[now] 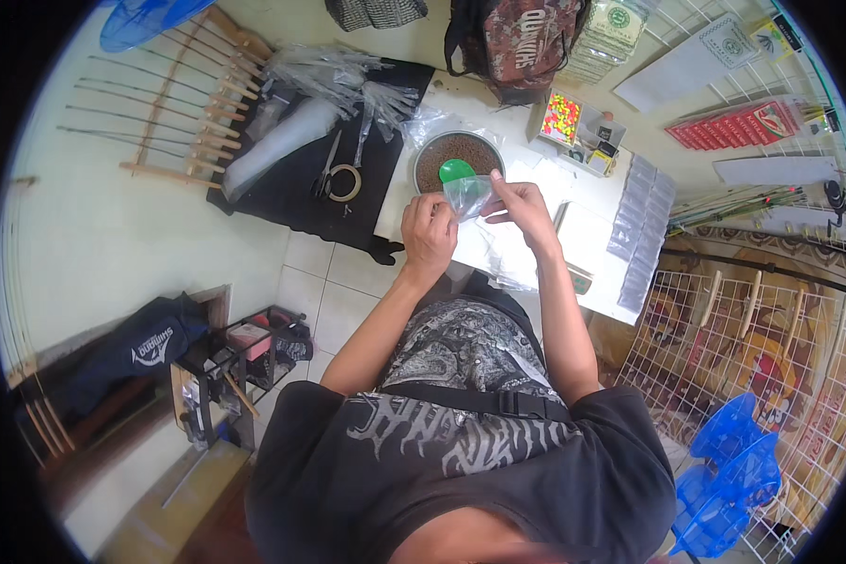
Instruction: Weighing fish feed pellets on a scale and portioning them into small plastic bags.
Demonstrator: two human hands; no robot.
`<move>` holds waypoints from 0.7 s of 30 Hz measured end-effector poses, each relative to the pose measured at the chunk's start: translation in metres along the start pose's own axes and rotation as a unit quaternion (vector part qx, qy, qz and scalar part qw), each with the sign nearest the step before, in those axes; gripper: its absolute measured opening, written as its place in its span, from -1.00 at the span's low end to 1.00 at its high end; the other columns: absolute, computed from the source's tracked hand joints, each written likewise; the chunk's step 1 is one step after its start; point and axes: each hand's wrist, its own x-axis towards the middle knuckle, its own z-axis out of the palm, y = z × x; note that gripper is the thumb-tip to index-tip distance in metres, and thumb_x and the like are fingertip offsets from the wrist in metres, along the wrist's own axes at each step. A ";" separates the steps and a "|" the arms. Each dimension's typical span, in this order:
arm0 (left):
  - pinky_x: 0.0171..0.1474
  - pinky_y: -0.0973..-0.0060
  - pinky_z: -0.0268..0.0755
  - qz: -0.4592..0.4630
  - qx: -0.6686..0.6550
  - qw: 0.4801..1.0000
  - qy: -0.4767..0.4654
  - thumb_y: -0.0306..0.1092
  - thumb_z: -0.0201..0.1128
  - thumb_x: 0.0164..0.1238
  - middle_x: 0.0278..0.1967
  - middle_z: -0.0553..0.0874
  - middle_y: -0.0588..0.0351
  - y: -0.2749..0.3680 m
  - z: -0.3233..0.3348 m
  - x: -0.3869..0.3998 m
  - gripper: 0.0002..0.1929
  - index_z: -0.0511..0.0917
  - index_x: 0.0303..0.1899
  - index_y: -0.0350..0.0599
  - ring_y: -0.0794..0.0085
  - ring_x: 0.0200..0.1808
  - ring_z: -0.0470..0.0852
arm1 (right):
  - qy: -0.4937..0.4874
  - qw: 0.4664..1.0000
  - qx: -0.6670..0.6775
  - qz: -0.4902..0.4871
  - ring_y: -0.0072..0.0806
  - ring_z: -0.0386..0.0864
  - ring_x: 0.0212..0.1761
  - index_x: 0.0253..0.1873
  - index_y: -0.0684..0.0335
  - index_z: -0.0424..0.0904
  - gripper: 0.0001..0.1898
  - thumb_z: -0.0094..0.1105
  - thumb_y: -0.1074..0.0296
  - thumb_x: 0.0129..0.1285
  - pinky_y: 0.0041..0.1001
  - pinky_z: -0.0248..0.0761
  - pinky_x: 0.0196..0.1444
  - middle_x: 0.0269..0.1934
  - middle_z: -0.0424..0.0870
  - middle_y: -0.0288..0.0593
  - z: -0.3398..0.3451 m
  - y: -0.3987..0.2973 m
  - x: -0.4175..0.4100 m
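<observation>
Between my two hands is a small clear plastic bag (469, 199), just over the near edge of a round metal bowl (503, 159) of brown pellets. My left hand (428, 233) pinches the bag's left side with curled fingers. My right hand (522, 206) grips its upper right edge between thumb and fingers. A green scoop (457, 170) rests on the pellets, its lower part behind the bag. More clear bags (505, 262) lie loose on the white table below my hands. To the right of my right forearm is a white digital scale (584, 236), partly hidden.
Scissors (328, 169) and a tape roll (354, 185) lie on the black cloth (282, 211) at the left, near bundled plastic bags (324, 67). Flat plastic packets (634, 218) line the table's right side. Behind stand a box of colourful beads (561, 116) and a bag (529, 49).
</observation>
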 end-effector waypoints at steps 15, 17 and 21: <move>0.41 0.35 0.03 -0.089 -0.323 0.931 -0.143 -0.18 0.21 0.36 0.32 0.37 -0.13 0.003 -0.002 0.006 -0.38 0.25 0.36 -0.24 0.22 0.41 0.25 | -0.191 0.965 -0.088 -0.160 -0.63 0.62 -0.34 -0.16 0.40 0.62 -0.86 0.29 0.57 0.17 -0.57 0.52 -0.20 -0.35 0.69 -0.28 -0.040 -0.006 -0.034; 0.31 0.42 0.19 -0.099 -0.378 0.909 -0.144 -0.29 0.23 0.36 0.12 0.58 -0.05 0.013 -0.005 0.015 -0.57 0.46 0.19 -0.27 0.36 0.23 0.47 | -0.209 0.961 -0.070 -0.169 -0.64 0.62 -0.33 -0.16 0.40 0.59 -0.86 0.29 0.59 0.17 -0.57 0.52 -0.19 -0.35 0.68 -0.29 -0.043 -0.004 -0.038; 0.00 0.55 0.40 -0.191 -0.416 0.867 -0.198 -0.42 0.32 0.29 -0.22 0.70 0.15 0.014 0.002 0.015 -0.84 0.60 -0.16 -0.26 0.58 -0.15 0.59 | -0.148 0.960 -0.136 -0.194 -0.63 0.64 -0.29 -0.14 0.33 0.57 -0.81 0.34 0.53 0.15 -0.56 0.53 -0.18 -0.33 0.68 -0.25 -0.050 -0.004 -0.042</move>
